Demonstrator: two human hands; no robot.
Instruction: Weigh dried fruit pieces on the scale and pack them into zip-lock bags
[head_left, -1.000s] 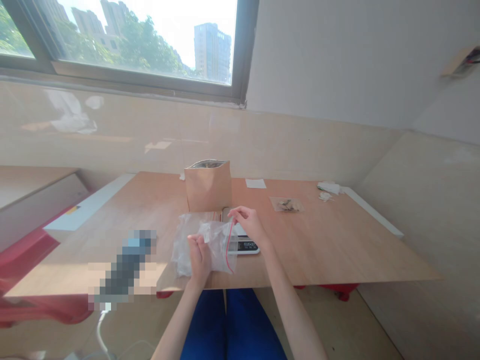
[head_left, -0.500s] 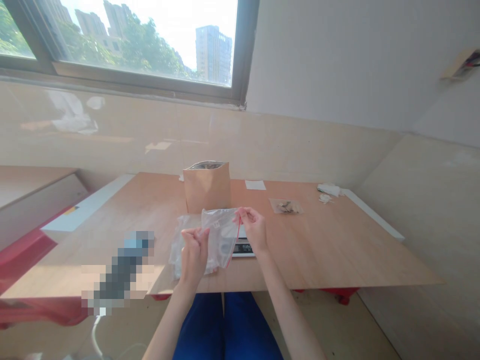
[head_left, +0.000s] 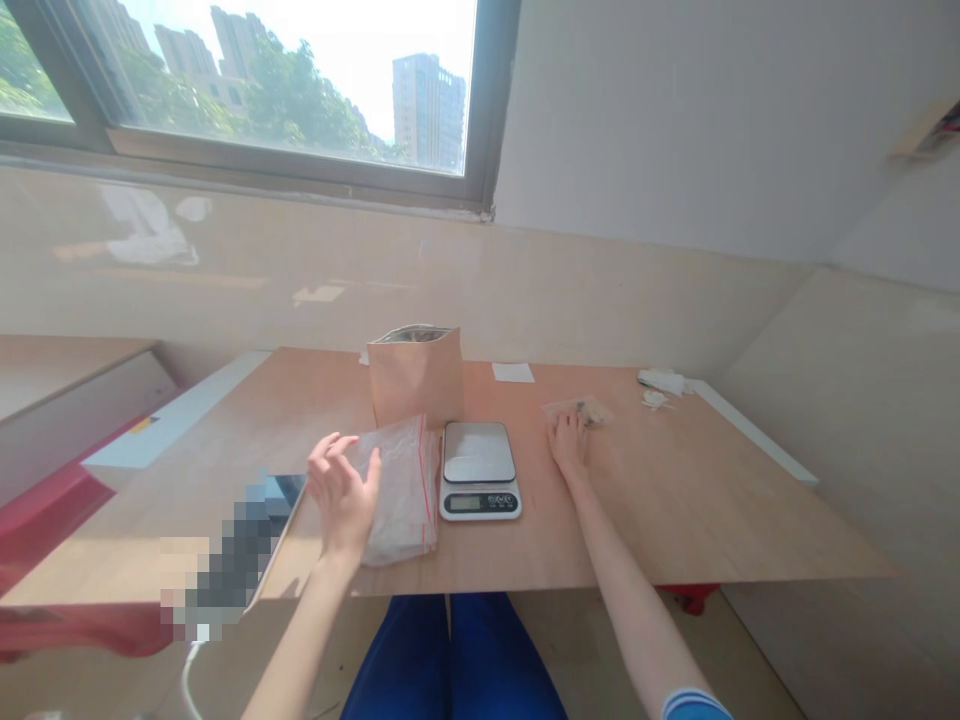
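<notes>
Now we are holding our left hand (head_left: pixel 341 495) wide open beside a zip bag (head_left: pixel 397 495), our right hand (head_left: pixel 568 445) touching a small bag (head_left: pixel 581 410), its grip unclear.

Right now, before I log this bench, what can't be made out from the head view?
All in the head view:
- Digits on the display of the digital scale: too small to read.
- Contents of the small clear bag: too small, and the right hand covers part.
- Inside the kraft paper pouch: hidden by its wall.
- Item at the near left table edge: pixelated.
- White scraps: too small to identify.
</notes>
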